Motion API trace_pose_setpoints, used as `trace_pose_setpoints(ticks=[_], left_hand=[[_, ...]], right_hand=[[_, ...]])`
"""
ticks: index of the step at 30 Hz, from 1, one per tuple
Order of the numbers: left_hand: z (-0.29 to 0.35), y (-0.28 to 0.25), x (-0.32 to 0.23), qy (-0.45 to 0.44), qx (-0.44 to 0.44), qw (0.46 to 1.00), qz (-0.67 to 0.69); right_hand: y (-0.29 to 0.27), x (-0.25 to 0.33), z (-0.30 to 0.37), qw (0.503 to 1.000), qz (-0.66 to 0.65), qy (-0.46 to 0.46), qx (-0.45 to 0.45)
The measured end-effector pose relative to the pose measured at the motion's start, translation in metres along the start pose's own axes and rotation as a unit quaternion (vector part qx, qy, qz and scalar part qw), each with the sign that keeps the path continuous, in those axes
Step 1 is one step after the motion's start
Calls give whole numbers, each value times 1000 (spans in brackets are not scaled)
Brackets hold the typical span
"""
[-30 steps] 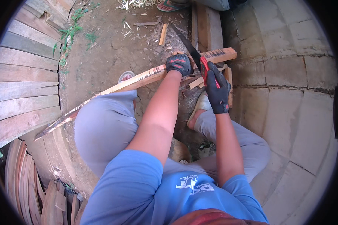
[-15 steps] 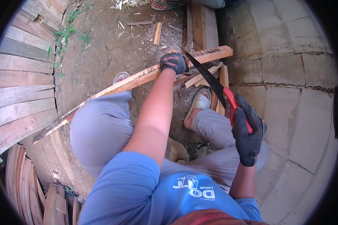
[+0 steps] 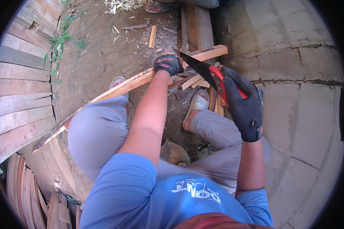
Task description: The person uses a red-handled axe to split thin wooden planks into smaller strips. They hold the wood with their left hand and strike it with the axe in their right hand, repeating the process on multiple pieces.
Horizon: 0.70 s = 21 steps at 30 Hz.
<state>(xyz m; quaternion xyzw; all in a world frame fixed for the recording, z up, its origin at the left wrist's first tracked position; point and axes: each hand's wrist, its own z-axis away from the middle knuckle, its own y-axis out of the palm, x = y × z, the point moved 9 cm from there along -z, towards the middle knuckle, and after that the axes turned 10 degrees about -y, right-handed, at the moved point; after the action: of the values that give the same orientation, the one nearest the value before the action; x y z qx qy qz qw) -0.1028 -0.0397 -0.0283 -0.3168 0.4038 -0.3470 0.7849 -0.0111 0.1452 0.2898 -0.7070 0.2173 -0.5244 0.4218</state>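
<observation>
A long wooden strip (image 3: 140, 78) runs slantwise from the lower left, across my left leg, to the upper right. Toward its far end my left hand (image 3: 168, 64), in a black glove with red marks, is closed around it. My right hand (image 3: 244, 101), gloved in black, grips the red handle of a handsaw (image 3: 197, 65). The dark blade slants up and left over the strip, just right of my left hand. Whether its teeth touch the wood I cannot tell.
Beneath the strip's far end lies a thick wooden beam (image 3: 198, 28), with short offcuts (image 3: 195, 81) nearby. A block wall (image 3: 283, 99) rises on the right, a plank wall (image 3: 21, 76) on the left. Another person's sandalled foot (image 3: 161, 6) is at the top.
My right hand has pushed the saw forward and up to the left, so its handle is nearer the strip. My left hand keeps its hold; the whole view has shifted slightly.
</observation>
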Motion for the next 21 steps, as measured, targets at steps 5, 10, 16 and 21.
trace_pose_setpoints(ticks=[5, 10, 16, 21], left_hand=[[8, 4, -2, -19, -41, 999, -18], [28, 4, -9, 7, -127, 992, -19], [46, 36, -10, -4, -330, 943, -43], [48, 25, -18, -11, -288, 956, -56]], right_hand=[[-4, 7, -5, 999, 22, -15, 19], [-5, 11, -11, 997, 24, -74, -3], [31, -17, -40, 999, 30, -38, 6], [34, -21, -40, 994, 62, -91, 6]])
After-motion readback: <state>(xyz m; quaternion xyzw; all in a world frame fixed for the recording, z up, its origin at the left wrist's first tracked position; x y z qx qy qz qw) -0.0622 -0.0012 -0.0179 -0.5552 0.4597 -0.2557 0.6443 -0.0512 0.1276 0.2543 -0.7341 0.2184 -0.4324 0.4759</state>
